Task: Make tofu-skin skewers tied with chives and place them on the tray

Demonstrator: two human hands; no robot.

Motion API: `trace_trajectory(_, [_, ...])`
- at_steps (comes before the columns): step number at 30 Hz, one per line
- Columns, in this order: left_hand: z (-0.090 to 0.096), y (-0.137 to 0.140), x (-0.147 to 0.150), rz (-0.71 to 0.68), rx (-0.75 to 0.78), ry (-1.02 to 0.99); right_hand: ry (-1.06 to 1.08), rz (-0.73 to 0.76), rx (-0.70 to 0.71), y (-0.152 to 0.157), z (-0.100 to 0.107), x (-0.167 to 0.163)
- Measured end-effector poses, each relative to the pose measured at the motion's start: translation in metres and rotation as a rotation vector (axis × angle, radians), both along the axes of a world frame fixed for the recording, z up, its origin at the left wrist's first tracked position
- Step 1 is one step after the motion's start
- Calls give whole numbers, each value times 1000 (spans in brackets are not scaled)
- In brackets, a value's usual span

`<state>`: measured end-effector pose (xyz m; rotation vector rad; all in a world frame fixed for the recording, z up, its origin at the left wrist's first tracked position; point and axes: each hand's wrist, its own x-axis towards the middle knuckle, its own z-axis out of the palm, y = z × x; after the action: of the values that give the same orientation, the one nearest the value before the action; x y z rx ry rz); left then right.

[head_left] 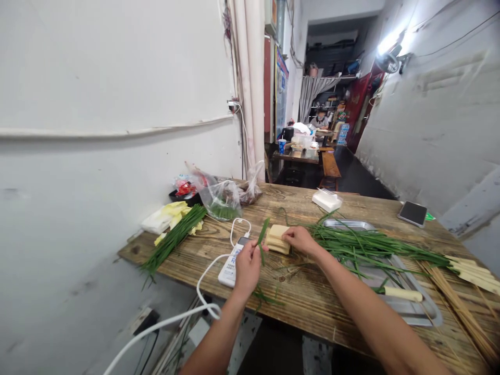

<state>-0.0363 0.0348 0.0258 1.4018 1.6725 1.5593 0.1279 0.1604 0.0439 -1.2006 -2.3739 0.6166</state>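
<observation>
My left hand (247, 266) is closed around a short bunch of green chives (264, 232), which sticks up from between thumb and fingers. Just to its right lies a small stack of pale yellow tofu skin sheets (277, 239) on the wooden table (308, 286). The fingers of my right hand (302, 241) pinch the right edge of this stack; how many sheets they grip is hidden. Under my left wrist, a white power bank (227, 272) with a cable plugged in rests on the table. Loose chive bits (269, 299) lie near the front edge.
To the right, long chives (351, 244) spread over a metal tray (427, 307) with a pale-handled knife (404, 294); wooden skewers (455, 302) lie beside it. A phone (413, 213), white box (326, 200), plastic bag (221, 200) and another chive bundle (175, 239) are farther out.
</observation>
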Motion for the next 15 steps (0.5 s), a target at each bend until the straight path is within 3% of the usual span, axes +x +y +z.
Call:
trace_trajectory(4, [-3,-3,1,-22,9,-49,164,-132,-40,7,2,-1])
trace_trajectory(8, [-1,-6,-1,-58,13,-217,371,-347,-10,7,18,13])
trace_trajectory(12, [10,-16,-3,-100,-6,-279,513,-455,7,-12,37,46])
trace_trajectory(15, [24,-26,1,-163,-25,-334,592,-454,-100,-34,44,73])
